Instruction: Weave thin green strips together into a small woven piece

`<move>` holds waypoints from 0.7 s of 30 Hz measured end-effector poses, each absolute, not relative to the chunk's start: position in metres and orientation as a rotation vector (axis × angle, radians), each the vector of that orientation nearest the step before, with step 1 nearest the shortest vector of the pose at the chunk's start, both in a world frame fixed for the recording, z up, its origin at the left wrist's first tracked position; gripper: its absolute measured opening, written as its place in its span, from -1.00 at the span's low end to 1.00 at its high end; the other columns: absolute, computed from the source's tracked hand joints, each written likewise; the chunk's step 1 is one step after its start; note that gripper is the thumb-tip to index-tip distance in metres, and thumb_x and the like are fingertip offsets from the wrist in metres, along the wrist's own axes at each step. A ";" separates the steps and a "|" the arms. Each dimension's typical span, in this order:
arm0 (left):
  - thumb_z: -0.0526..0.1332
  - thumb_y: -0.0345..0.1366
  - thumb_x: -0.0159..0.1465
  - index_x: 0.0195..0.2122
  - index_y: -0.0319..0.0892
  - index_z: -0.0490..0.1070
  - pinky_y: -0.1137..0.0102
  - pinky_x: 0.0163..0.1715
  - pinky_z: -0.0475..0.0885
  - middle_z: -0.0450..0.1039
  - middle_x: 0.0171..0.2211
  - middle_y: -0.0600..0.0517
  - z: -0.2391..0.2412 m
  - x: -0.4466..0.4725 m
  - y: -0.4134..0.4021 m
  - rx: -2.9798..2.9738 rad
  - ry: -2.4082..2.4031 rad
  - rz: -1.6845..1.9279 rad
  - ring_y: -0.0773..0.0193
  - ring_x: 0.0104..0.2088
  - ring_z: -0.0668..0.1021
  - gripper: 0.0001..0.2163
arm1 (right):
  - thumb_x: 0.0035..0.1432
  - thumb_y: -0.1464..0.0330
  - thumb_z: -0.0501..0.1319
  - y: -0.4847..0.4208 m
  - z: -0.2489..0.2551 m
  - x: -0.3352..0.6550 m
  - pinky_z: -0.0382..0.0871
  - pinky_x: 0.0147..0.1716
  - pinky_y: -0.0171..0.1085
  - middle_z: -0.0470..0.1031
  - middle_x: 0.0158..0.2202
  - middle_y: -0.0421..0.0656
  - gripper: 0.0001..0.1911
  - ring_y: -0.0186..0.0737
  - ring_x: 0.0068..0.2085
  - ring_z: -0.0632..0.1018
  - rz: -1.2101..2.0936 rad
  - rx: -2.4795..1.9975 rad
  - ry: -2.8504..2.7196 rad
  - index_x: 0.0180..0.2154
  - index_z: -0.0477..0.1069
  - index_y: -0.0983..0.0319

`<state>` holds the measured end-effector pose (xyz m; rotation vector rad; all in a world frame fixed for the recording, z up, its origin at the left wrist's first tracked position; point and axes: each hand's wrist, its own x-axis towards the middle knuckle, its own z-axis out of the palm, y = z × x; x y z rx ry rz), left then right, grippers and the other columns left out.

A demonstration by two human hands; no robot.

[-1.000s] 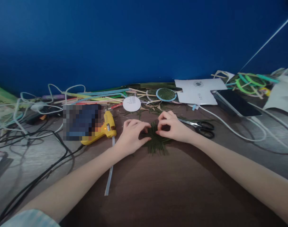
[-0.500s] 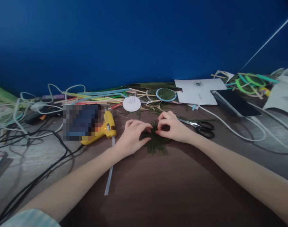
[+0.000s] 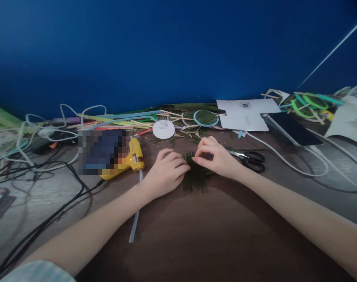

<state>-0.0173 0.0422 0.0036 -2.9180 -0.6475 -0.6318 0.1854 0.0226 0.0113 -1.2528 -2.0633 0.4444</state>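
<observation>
A small tuft of dark green, needle-like strands [image 3: 194, 183] lies on the dark tabletop, its loose ends fanning toward me. At its left side is my left hand [image 3: 168, 172], fingers curled together and their tips against the strands; the thumb is mostly hidden. My right hand [image 3: 215, 156] pinches at the tuft's upper right with thumb and forefinger. Exactly what sits between those tips is too small to make out. Close behind my right wrist rest black-handled scissors [image 3: 253, 160], blades partly covered by the hand.
A yellow glue gun [image 3: 135, 154] with a clear glue stick [image 3: 134, 227] lies left of my hands. Behind are a white round label [image 3: 163, 129], a blue-rimmed green disc [image 3: 206, 117] and white card [image 3: 246, 113]. A phone [image 3: 296, 128] lies right; cables [image 3: 75, 176] tangle left.
My left fingers have closed in over the tuft's left side, and the thumb has gone from sight. My right hand has shifted slightly, still pinching near the top.
</observation>
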 end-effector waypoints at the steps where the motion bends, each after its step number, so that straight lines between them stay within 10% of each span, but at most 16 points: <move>1: 0.08 -0.39 0.24 -0.27 -0.13 0.44 0.21 0.03 0.11 0.51 -0.27 0.06 0.004 -0.017 0.042 -2.911 -0.644 -0.622 0.24 -0.14 0.44 -0.85 | 0.09 0.37 0.19 0.022 0.012 0.183 0.19 -0.24 -0.19 0.31 -0.43 -0.17 -0.82 -0.21 -0.29 0.27 0.452 -1.250 -2.051 -0.53 0.32 0.23; 21: 0.04 -0.38 0.26 -0.22 -0.16 0.42 0.20 0.01 0.17 0.52 -0.26 0.00 0.007 -0.017 0.041 -2.907 -0.662 -0.632 0.24 -0.16 0.46 -0.83 | 0.12 0.40 0.11 0.024 0.011 0.172 0.17 -0.13 -0.14 0.38 -0.33 -0.13 -0.90 -0.15 -0.19 0.32 0.445 -1.356 -1.954 -0.36 0.39 0.20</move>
